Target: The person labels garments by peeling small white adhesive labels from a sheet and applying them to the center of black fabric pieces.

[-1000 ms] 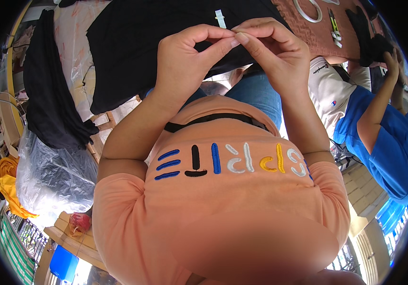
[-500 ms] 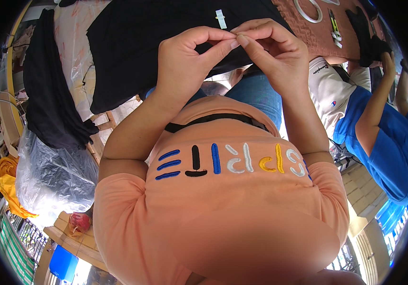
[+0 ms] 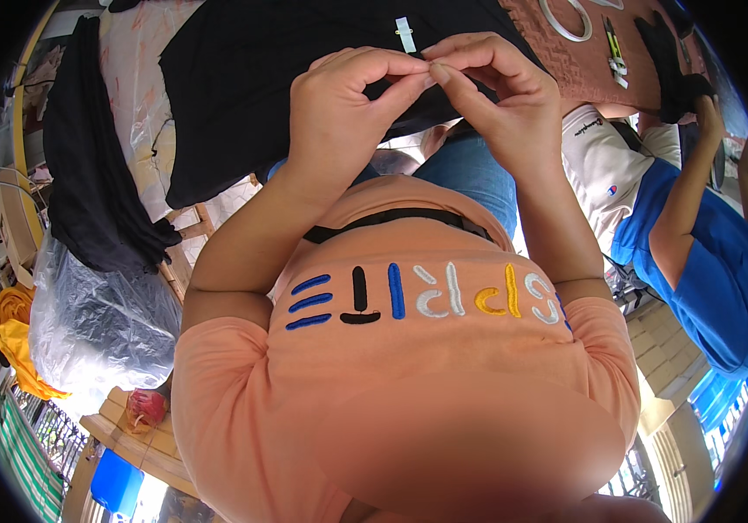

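Over a spread black cloth (image 3: 234, 96), my left hand (image 3: 343, 109) and my right hand (image 3: 505, 96) meet tip to tip. Thumb and forefinger of each are pinched together, and the two pinches touch. Whatever lies between the fingertips is too small to make out. Just beyond them, a small pale tag (image 3: 404, 35) with a thin gold-coloured pin across it lies on the black cloth.
A long black garment (image 3: 95, 157) hangs at the left, above a clear plastic bag (image 3: 99, 322). On the brown cloth (image 3: 557, 65) at the right lie a white ring (image 3: 567, 19) and a yellow-black cutter (image 3: 615, 54). A co-worker in blue (image 3: 705, 253) sits at my right.
Both hands keep their pinch, with the right hand shifted very slightly to the left. The co-worker's arm at the right has moved a little.
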Tool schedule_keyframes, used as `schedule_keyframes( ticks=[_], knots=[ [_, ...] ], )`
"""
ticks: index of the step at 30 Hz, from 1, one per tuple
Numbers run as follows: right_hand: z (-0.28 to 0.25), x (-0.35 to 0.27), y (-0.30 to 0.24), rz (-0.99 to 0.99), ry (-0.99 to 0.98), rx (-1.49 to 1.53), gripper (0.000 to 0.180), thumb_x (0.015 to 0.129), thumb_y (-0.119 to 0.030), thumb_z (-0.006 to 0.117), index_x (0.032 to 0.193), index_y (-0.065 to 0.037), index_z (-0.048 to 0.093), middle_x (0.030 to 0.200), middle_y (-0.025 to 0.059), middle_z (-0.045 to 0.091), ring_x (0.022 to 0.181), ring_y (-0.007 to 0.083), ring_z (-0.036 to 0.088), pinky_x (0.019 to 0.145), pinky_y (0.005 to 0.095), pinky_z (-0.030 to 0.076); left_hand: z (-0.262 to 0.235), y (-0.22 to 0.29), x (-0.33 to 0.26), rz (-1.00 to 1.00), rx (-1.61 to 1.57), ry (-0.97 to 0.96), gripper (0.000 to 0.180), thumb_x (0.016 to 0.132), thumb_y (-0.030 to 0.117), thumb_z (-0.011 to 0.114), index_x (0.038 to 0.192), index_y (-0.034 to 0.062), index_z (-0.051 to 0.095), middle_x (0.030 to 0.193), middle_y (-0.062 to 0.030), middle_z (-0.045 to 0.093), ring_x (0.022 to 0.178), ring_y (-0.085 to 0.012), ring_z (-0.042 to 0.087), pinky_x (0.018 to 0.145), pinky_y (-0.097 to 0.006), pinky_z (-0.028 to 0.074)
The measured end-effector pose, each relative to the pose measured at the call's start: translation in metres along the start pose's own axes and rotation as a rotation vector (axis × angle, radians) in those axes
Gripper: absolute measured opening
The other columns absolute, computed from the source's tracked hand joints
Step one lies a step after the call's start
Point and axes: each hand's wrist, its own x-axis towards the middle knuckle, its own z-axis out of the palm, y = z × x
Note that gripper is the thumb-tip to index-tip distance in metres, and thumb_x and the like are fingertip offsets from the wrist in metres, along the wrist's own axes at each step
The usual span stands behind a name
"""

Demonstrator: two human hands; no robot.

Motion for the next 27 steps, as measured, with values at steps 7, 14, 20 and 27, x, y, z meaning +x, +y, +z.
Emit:
schedule_keyframes(
  ticks=[7,14,20,27],
  knots=[
    [-0.008,0.008,0.004,0.071,0.011,0.149,0.009,0.094,0.005,0.068,0.102,0.002,0.071,0.114,0.0109,0.071,0.105,0.0158,0.068,0.095,0.0288,0.054,-0.013,0.002,0.017,0.036,-0.067,-0.115,0.029,0.086,0.007,0.082,0.115,0.0065,0.077,0.109,-0.0047,0.076,0.091,-0.0104,0.068,0.083,-0.024,0.054],
    [-0.021,0.024,-0.002,0.273,-0.134,0.195,0.007,0.096,-0.004,0.069,0.101,0.000,0.072,0.106,0.0099,0.073,0.101,0.0151,0.070,0.092,0.0280,0.055,-0.027,-0.005,0.041,0.165,-0.055,-0.245,0.022,0.087,0.012,0.080,0.108,0.0074,0.080,0.106,-0.0055,0.076,0.094,-0.0150,0.071,0.083,-0.026,0.055],
    [-0.018,0.030,-0.017,0.354,-0.165,0.297,0.013,0.095,-0.008,0.072,0.102,0.003,0.072,0.102,0.0110,0.074,0.097,0.0169,0.072,0.094,0.0285,0.056,-0.031,0.003,0.046,0.071,-0.064,-0.250,0.015,0.088,0.009,0.079,0.103,0.0047,0.080,0.102,-0.0053,0.077,0.091,-0.0135,0.072,0.083,-0.025,0.055],
    [-0.018,0.036,-0.017,0.374,-0.172,0.227,0.014,0.097,-0.010,0.071,0.104,0.003,0.072,0.105,0.0120,0.074,0.103,0.0187,0.072,0.098,0.0307,0.055,-0.035,0.006,0.049,0.175,0.167,-0.255,0.016,0.092,0.012,0.076,0.106,0.0044,0.079,0.106,-0.0058,0.077,0.093,-0.0140,0.073,0.085,-0.027,0.057]
  ],
)
